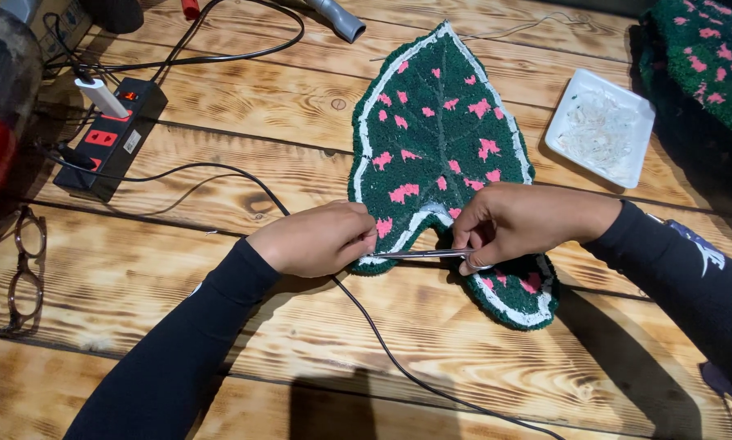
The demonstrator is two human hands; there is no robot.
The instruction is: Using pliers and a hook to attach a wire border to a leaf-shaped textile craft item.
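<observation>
A leaf-shaped tufted rug [439, 130], dark green with pink flecks and a white border, lies on the wooden table [219, 326]. My left hand [317, 239] pinches the rug's white edge at the notch between its two lower lobes. My right hand [517, 224] grips silver scissors [419, 254], blades pointing left along that white edge, close to my left fingers. The right hand rests over the rug's lower right lobe and hides part of it.
A white square dish [601, 126] with pale yarn trimmings sits right of the rug. A second green-and-pink rug [708, 57] lies at the top right. A black power strip [113, 134] with cables, glasses [25, 269] at left, a black cord [366, 318] crossing beneath my arms.
</observation>
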